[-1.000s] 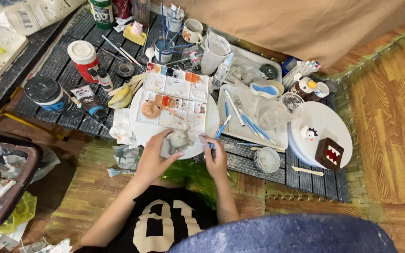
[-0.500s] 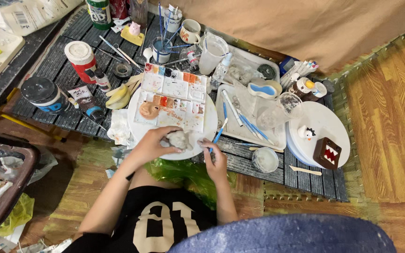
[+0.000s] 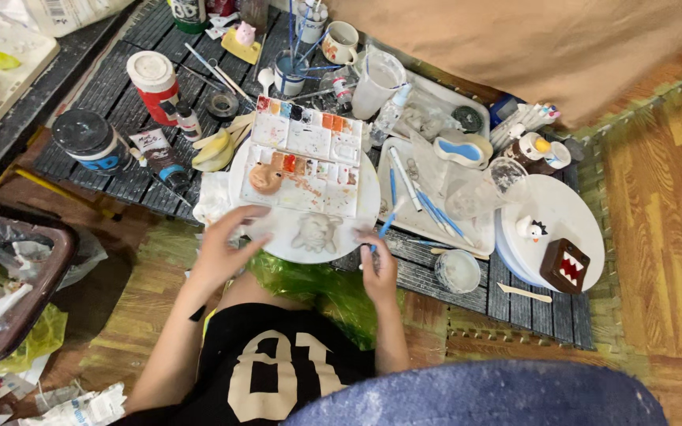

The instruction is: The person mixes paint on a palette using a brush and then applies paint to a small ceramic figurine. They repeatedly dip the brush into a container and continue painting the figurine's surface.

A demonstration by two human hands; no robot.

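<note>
A small unpainted white figure (image 3: pixel 315 233) lies flat on the near part of a round white plate (image 3: pixel 369 199). My left hand (image 3: pixel 222 251) is just left of it, fingers spread over the plate's rim and holding nothing. My right hand (image 3: pixel 379 267) rests at the plate's right edge, closed on a thin blue paintbrush (image 3: pixel 389 223) that points up and away. A white paint palette (image 3: pixel 305 162) with red, orange and dark wells covers the far part of the plate. A small orange face-shaped piece (image 3: pixel 265 178) sits on the palette.
On the dark slatted board stand a red can (image 3: pixel 154 83), a black jar (image 3: pixel 88 142), a cup of brushes (image 3: pixel 290 71) and a white tray (image 3: pixel 479 233) with blue brushes. A stack of white plates (image 3: pixel 586 229) with a brown box figure (image 3: pixel 565 266) lies right; a waste bin (image 3: pixel 45 260) stands left.
My left hand held the white figure up over the plate before. The figure now lies on the plate and the hand has drawn off to the left. My right hand has stayed put.
</note>
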